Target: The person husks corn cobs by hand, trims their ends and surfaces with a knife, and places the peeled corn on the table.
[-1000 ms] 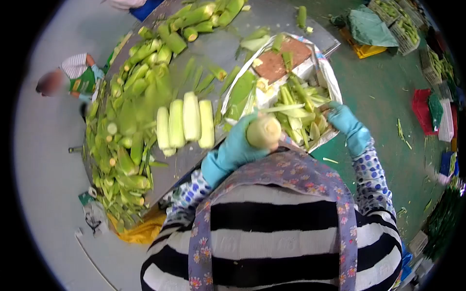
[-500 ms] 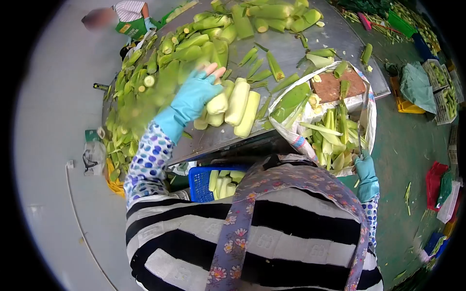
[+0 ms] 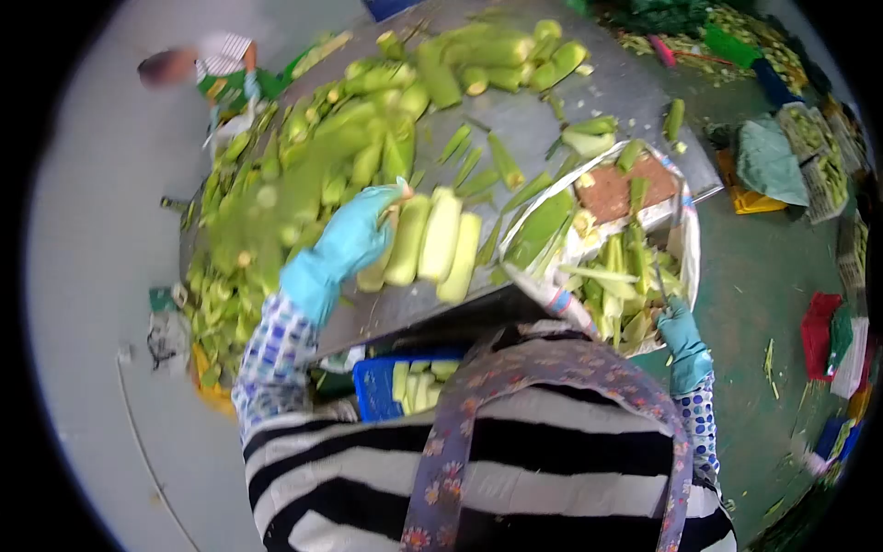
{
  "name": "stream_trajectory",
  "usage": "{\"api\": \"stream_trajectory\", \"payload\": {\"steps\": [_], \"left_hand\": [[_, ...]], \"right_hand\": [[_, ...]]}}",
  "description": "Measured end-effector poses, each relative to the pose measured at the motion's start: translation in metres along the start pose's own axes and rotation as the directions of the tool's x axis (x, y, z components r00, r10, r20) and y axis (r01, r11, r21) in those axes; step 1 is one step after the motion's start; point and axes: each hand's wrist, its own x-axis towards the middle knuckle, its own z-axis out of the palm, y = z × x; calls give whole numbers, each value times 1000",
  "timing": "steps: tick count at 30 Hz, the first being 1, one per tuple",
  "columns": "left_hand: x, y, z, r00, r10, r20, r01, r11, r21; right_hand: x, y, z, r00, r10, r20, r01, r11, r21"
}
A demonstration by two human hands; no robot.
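Presently, we note four pale vegetables [image 3: 440,235] in a row, just inside the near edge of the tabletop [image 3: 625,97]. The fingers of the left hand [image 3: 352,237] curl partway about the upper end of the leftmost one (whether they grip it, we cannot tell). We find the right hand [image 3: 683,342] by the white bag [image 3: 689,244], fingers closed round a thin tool [image 3: 660,283].

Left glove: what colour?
Light blue. The left glove shows best in the head view, the only one.

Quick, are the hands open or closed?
Left hand: over the leftmost corn, grip unclear.
Right hand: closed, apparently on a knife.
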Motion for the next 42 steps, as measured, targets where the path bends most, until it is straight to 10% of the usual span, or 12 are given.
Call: {"api": "stream_trajectory", "payload": {"steps": [3, 6, 7, 10, 18, 23, 39, 42], "left_hand": [[27, 137, -52, 836, 548, -40, -549, 832, -82], [22, 204, -68, 486, 861, 151, -872, 489, 21], [19, 215, -68, 426, 880, 210, -902, 431, 23], [16, 231, -68, 347, 897, 274, -934, 356, 18], [22, 238, -64, 271, 904, 332, -961, 275, 35], [25, 236, -64, 246, 899, 361, -967, 250, 37], [27, 250, -67, 191, 903, 385, -976, 215, -19], [27, 246, -64, 191, 907, 375, -979, 202, 10]], "right_hand": [[-13, -46, 1, 988, 129, 82, -137, 986, 93], [27, 7, -2, 865, -478, 153, 483, 876, 3], [11, -11, -2, 943, -299, 145, 311, 948, -69], [-20, -53, 3, 990, -87, 111, 102, 985, -138], [-39, -43, 5, 992, -123, -17, 117, 970, -212], [-51, -69, 6, 986, 168, 15, -169, 985, 24], [-73, -124, -15, 987, 74, 146, -65, 996, -67], [-36, -43, 7, 995, -97, 13, 98, 986, -134]]}}
